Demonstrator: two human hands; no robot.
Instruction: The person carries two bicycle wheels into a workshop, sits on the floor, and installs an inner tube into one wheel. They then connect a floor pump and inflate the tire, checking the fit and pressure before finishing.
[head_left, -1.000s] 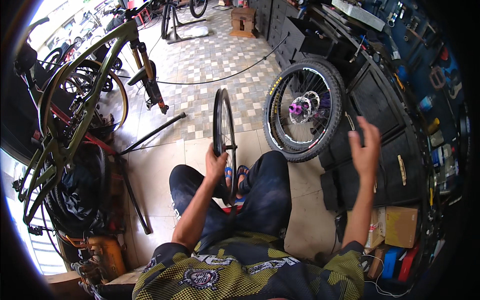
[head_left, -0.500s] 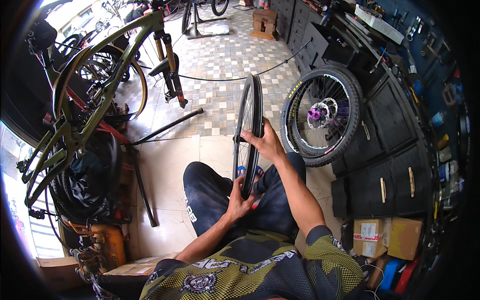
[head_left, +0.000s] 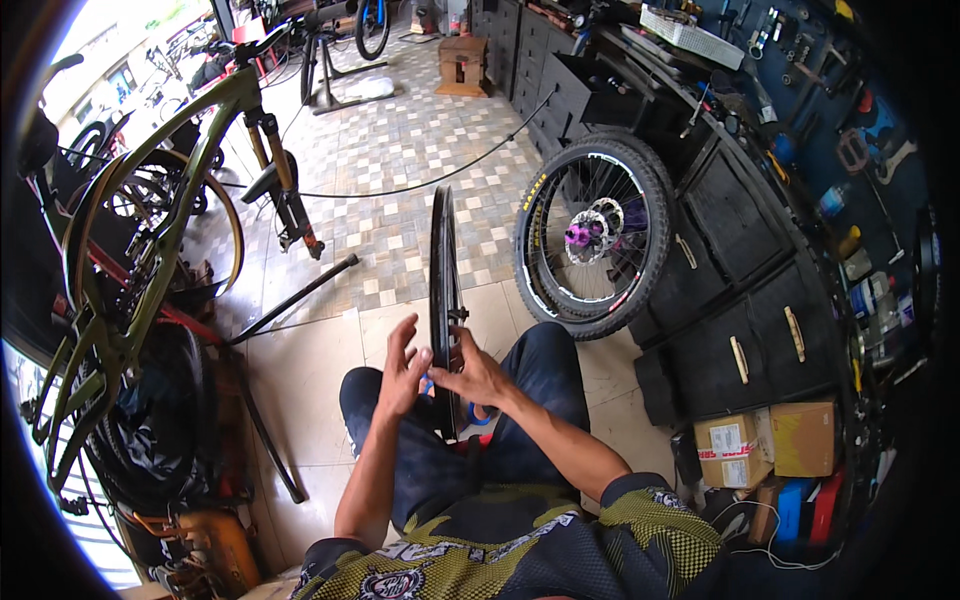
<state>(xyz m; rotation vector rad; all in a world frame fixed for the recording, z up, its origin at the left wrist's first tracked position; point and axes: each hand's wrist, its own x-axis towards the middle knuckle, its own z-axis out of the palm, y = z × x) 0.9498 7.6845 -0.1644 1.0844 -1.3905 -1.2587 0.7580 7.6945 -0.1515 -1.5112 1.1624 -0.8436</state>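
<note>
A bare black bicycle wheel [head_left: 441, 265], with no tyre on it, stands upright and nearly edge-on between my knees. Its axle end sticks out on the right side. My right hand [head_left: 478, 375] is closed round the near part of the rim, thumb across the rim's edge and fingers on the spoke side at the right. At the left of the rim is my left hand [head_left: 402, 370], its fingers apart and holding nothing. Its thumb is close to the rim; whether they touch I cannot tell.
A tyred wheel with a purple hub [head_left: 592, 235] leans against black cabinets [head_left: 735, 300] at the right. A green bike frame [head_left: 190, 160] hangs at the left above black stand legs [head_left: 262, 410]. Cardboard boxes [head_left: 803, 440] sit at lower right. A cable [head_left: 400, 190] crosses the tiled floor.
The wheel has turned and shifted left in view. My left hand has let go of its lower rim and risen, fingers spread. My right hand has moved down to the near rim. The view has swung right.
</note>
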